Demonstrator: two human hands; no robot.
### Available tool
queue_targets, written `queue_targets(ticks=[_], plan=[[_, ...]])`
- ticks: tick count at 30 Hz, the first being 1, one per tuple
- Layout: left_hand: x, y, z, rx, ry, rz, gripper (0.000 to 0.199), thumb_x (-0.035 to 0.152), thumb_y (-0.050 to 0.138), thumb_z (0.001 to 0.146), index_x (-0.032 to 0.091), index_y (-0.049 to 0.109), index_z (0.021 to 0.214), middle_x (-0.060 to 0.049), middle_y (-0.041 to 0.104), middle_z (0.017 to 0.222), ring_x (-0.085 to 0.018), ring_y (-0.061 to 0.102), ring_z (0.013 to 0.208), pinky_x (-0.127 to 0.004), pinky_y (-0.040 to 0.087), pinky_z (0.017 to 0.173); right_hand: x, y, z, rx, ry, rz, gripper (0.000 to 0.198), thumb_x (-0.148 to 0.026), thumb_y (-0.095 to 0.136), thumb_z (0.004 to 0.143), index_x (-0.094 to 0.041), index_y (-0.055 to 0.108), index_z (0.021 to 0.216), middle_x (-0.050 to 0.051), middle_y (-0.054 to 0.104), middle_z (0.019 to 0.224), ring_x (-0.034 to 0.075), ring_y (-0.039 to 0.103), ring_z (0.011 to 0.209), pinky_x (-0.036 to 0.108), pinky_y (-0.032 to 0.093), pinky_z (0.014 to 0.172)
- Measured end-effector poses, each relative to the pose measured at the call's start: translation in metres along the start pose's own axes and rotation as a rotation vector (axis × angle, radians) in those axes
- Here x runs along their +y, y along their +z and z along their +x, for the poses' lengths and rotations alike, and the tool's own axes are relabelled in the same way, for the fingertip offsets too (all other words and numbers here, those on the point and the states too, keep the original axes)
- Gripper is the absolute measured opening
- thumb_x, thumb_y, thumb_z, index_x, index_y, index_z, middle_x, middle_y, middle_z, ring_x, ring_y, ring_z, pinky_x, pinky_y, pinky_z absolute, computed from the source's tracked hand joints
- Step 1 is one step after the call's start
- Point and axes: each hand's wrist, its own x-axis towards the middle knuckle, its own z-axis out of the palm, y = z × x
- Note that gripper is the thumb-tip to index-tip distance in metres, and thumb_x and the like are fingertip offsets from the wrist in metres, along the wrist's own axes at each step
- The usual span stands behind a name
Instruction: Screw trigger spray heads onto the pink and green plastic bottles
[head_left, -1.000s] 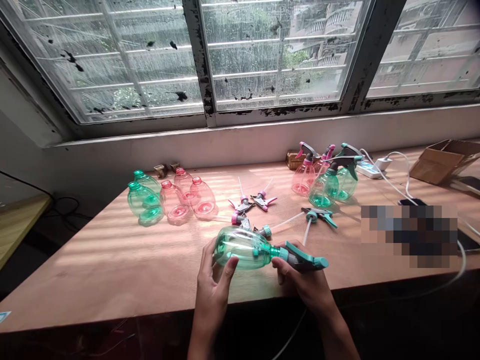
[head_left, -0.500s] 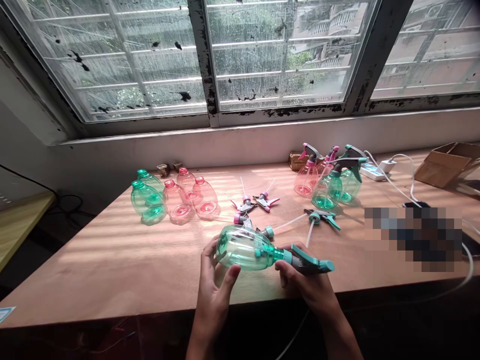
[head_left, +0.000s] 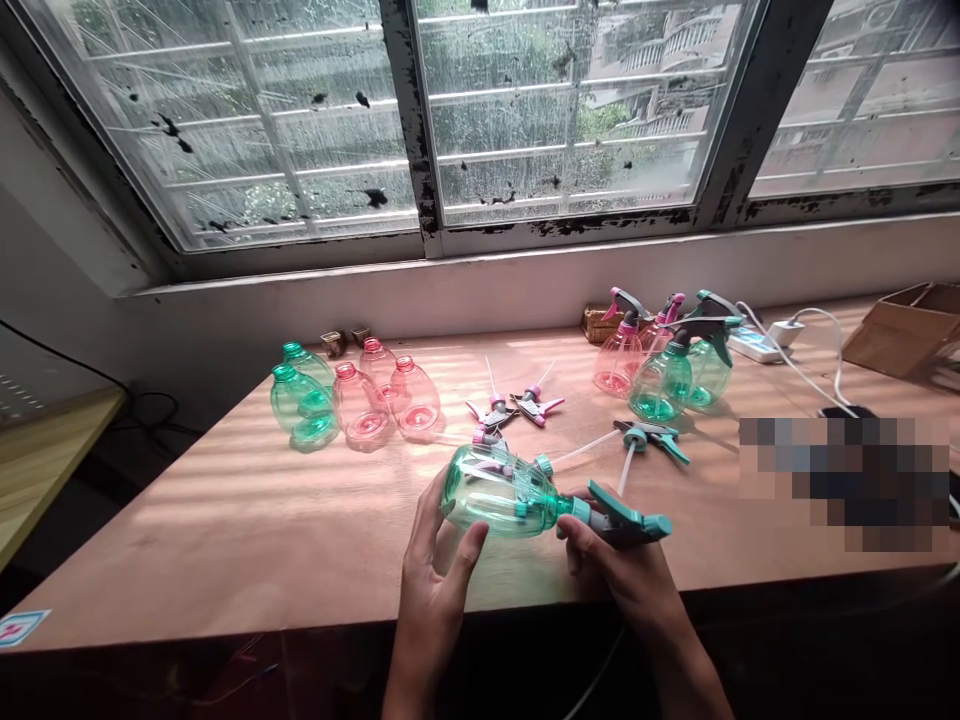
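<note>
A clear green spray bottle (head_left: 495,495) lies sideways in my hands above the table's front edge, its base to the left. My left hand (head_left: 442,560) is wrapped round the base end. At the neck, my right hand (head_left: 607,555) pinches the collar of the teal and grey spray head (head_left: 626,515), which sits on the bottle's mouth. Behind the bottle lie loose pink spray heads (head_left: 536,405) with thin tubes. A loose teal spray head (head_left: 649,440) rests to the right of them, and another teal collar (head_left: 543,466) shows just behind the held bottle.
Two green bottles (head_left: 304,405) and three pink bottles (head_left: 362,405) without heads stand at the left. Several bottles with heads, such as a green one (head_left: 660,385), stand at the back right. Beyond are a power strip (head_left: 757,345), white cables and a cardboard box (head_left: 900,325).
The view has shifted slightly, so the scene sits a little further right. Both hands keep their hold on the spray bottle; the right fingers have moved slightly at the collar.
</note>
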Motion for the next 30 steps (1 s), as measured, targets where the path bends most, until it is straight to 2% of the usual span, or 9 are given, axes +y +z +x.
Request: queue_targets(ticks=[6,11,15,19,22,26,30], plan=[[-0.005,-0.001,0.001,-0.062,-0.064,-0.037,0.063,0.045,0.069,0.094,0.031,0.046,0.151,-0.010,0.057,0.154,-0.033,0.051,0.146,-0.050,0.038,0.122,-0.001,0.002,0.001,0.034,0.010,0.012,0.041,-0.057,0.079,0.083,-0.021,0.067,0.097,-0.004,0.062,0.059,0.016,0.056,0.051,0.030,0.044,0.057],[-0.009,0.000,0.004,-0.053,-0.073,0.022,0.061,0.046,0.071,0.092,0.029,0.047,0.146,-0.011,0.061,0.147,-0.031,0.056,0.140,-0.047,0.043,0.117,0.002,0.002,0.002,0.064,-0.014,-0.012,0.042,-0.057,0.080,0.083,-0.020,0.068,0.098,-0.004,0.063,0.057,0.015,0.055,0.049,0.029,0.043,0.055],[-0.009,-0.001,0.002,-0.022,-0.091,0.003,0.063,0.052,0.072,0.091,0.027,0.045,0.142,-0.013,0.061,0.144,-0.031,0.059,0.135,-0.047,0.045,0.115,0.005,0.000,0.002,0.018,-0.023,0.003,0.038,-0.054,0.081,0.084,-0.021,0.067,0.096,-0.005,0.061,0.054,0.015,0.057,0.049,0.028,0.045,0.053],[-0.005,-0.002,0.004,0.039,-0.100,-0.009,0.062,0.059,0.070,0.090,0.022,0.050,0.136,-0.014,0.066,0.136,-0.032,0.064,0.128,-0.044,0.049,0.110,0.009,-0.003,0.000,-0.092,-0.057,-0.068,0.033,-0.044,0.087,0.079,-0.023,0.069,0.097,0.000,0.074,0.073,0.017,0.065,0.054,0.027,0.052,0.051],[-0.001,0.000,0.006,0.075,-0.079,0.016,0.058,0.058,0.069,0.090,0.021,0.057,0.133,-0.013,0.067,0.134,-0.031,0.064,0.129,-0.042,0.049,0.110,0.010,-0.004,-0.001,-0.117,-0.083,-0.141,0.031,-0.041,0.088,0.079,-0.025,0.071,0.101,0.003,0.080,0.086,0.019,0.070,0.061,0.028,0.057,0.053],[-0.001,0.002,0.007,0.034,-0.065,-0.034,0.058,0.051,0.072,0.091,0.024,0.055,0.139,-0.012,0.064,0.142,-0.031,0.062,0.134,-0.043,0.048,0.112,0.006,-0.002,0.000,-0.054,-0.066,-0.130,0.035,-0.051,0.084,0.080,-0.024,0.071,0.099,0.002,0.077,0.079,0.019,0.067,0.056,0.029,0.057,0.052],[-0.008,0.003,0.007,-0.026,-0.058,-0.047,0.062,0.043,0.076,0.089,0.027,0.052,0.144,-0.012,0.062,0.148,-0.032,0.059,0.138,-0.046,0.047,0.115,0.001,0.002,0.000,0.045,-0.030,-0.058,0.041,-0.057,0.083,0.080,-0.022,0.070,0.096,-0.002,0.067,0.065,0.017,0.062,0.054,0.028,0.054,0.053]])
